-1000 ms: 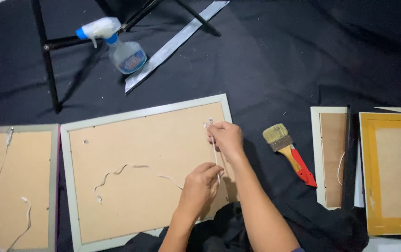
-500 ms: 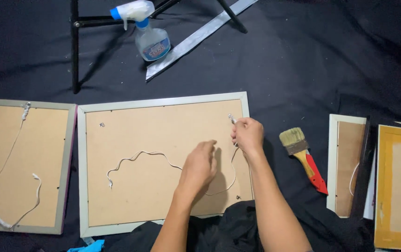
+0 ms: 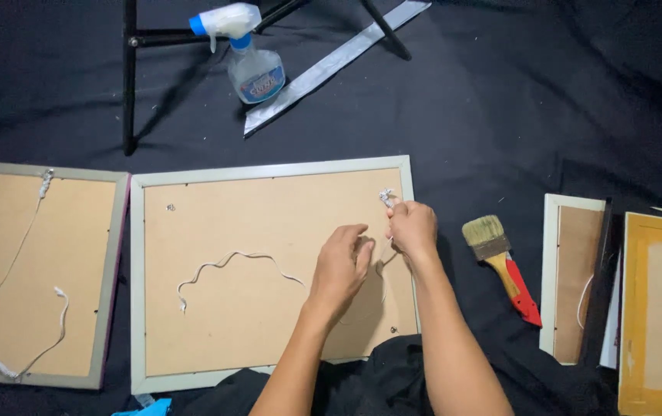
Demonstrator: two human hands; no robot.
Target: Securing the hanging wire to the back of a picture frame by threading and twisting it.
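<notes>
A picture frame (image 3: 269, 171) with a pale grey-green rim lies face down before me, its brown backing board up. A white cord (image 3: 231, 260) snakes across the board toward its right side. My right hand (image 3: 412, 227) pinches the cord just below a small metal hook (image 3: 385, 196) near the frame's upper right corner. My left hand (image 3: 340, 266) rests on the board beside it, fingers curled around the cord.
Another face-down frame (image 3: 38, 273) with a white cord lies at the left. A red-handled paintbrush (image 3: 502, 262) lies right of the frame. More frames (image 3: 574, 277) and a yellow one (image 3: 658, 308) lie at the right. A spray bottle (image 3: 250, 58), metal strip (image 3: 331, 65) and black stand legs (image 3: 129, 77) sit behind.
My view has shifted, so everything sits further right and lower. My hands stay at the frame's upper right corner; the left hand has closed in on the right one.
</notes>
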